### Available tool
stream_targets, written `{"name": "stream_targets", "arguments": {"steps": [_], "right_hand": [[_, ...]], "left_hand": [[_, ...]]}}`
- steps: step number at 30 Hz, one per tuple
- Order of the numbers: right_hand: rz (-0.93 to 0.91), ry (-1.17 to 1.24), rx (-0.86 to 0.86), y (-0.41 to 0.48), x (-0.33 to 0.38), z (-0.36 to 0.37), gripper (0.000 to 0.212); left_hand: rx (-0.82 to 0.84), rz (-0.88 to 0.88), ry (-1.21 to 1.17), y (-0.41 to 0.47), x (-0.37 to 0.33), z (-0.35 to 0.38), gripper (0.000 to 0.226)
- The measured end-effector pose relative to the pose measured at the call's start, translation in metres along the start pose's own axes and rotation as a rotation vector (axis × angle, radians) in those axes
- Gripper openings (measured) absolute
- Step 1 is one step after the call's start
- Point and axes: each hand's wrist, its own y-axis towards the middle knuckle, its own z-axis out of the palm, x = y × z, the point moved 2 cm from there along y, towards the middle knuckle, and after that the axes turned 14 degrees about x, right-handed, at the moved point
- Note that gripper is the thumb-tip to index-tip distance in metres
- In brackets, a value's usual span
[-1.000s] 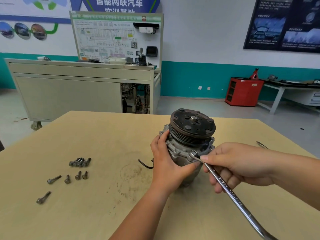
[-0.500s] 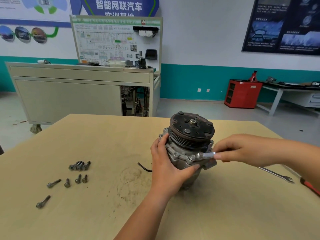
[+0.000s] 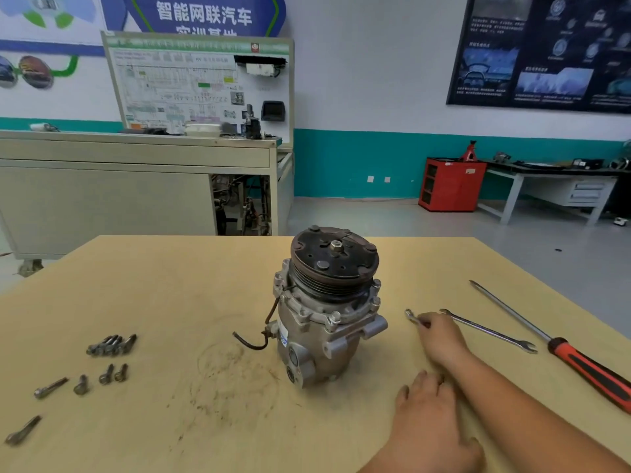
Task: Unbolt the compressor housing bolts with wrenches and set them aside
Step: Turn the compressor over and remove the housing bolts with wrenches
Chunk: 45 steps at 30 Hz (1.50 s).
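Head view: a blue wall sign point(image 3: 204, 13) reads 智能网联汽车, and loose bolts point(image 3: 111, 345) lie on the left of the table point(image 3: 170, 285). At the centre the compressor point(image 3: 327, 322) stands upright, pulley on top, with a seated bolt point(image 3: 335, 315) in its front flange and a blue label point(image 3: 284, 337) too small to read. To its right the left hand point(image 3: 428, 416) rests relaxed and empty, and the right hand point(image 3: 444, 339) grips a wrench point(image 3: 412, 316) on the table, beside a second wrench point(image 3: 488, 331) and a red-handled screwdriver point(image 3: 580, 361).

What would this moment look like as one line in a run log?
compressor upright on table | right hand holds wrench at table | left hand open, off compressor | loose bolts at left
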Motion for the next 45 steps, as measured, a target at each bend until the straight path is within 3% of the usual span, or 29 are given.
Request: {"name": "stream_targets", "arguments": {"steps": [2, 5, 7, 9, 10, 12, 14, 18, 21, 24, 28, 31, 35, 39, 45], "right_hand": [[-0.018, -0.053, -0.051, 0.005, 0.0, 0.007, 0.028], [-0.129, 0.074, -0.145, -0.011, 0.015, -0.002, 0.033], [-0.288, 0.355, -0.227, -0.038, 0.034, -0.011, 0.017], [-0.468, 0.625, -0.203, -0.078, 0.054, -0.017, 0.016], [-0.557, 0.711, -0.144, -0.099, 0.066, -0.016, 0.018], [-0.679, 0.782, 0.007, -0.132, 0.091, -0.011, 0.008], [-0.698, 0.741, 0.087, -0.147, 0.112, -0.001, 0.013], [-0.669, 0.48, -0.117, -0.15, 0.129, 0.008, 0.028], [-0.728, 0.443, -0.228, -0.154, 0.131, 0.003, 0.034], [-0.838, 0.53, -0.249, -0.166, 0.142, -0.012, 0.023], [-0.916, 0.598, -0.123, -0.189, 0.151, -0.003, 0.026], [-0.873, 0.564, 0.008, -0.196, 0.163, 0.036, 0.026], [-0.726, 0.453, 0.263, -0.188, 0.196, 0.1, 0.015], [-0.751, 0.284, 0.401, -0.189, 0.254, 0.16, 0.008], [-0.752, 0.03, 0.529, -0.193, 0.323, 0.239, 0.016]], "left_hand": [[0.022, 0.019, 0.034, -0.002, 0.003, 0.001, 0.071], [-0.173, 0.158, -0.044, -0.024, 0.013, -0.01, 0.056], [-0.366, 0.276, -0.239, -0.049, 0.019, -0.036, 0.037], [-0.745, 0.409, -0.376, -0.083, 0.032, -0.061, 0.023], [-0.919, 0.422, -0.407, -0.097, 0.039, -0.07, 0.021], [-1.059, 0.33, -0.448, -0.112, 0.047, -0.088, 0.023], [-0.991, 0.176, -0.449, -0.114, 0.051, -0.1, 0.03], [-0.778, -0.014, -0.347, -0.109, 0.051, -0.101, 0.049], [-0.8, 0.026, -0.414, -0.112, 0.042, -0.102, 0.054], [-0.886, 0.177, -0.503, -0.119, 0.029, -0.109, 0.053], [-0.953, 0.308, -0.721, -0.133, 0.036, -0.102, 0.04], [-1.079, 0.141, -0.897, -0.151, 0.069, -0.086, 0.032], [-1.103, -0.109, -0.917, -0.187, 0.117, -0.072, 0.024], [-1.179, -0.298, -0.94, -0.241, 0.173, -0.076, 0.009], [-1.215, -0.513, -1.043, -0.292, 0.223, -0.08, 0.04]]}}
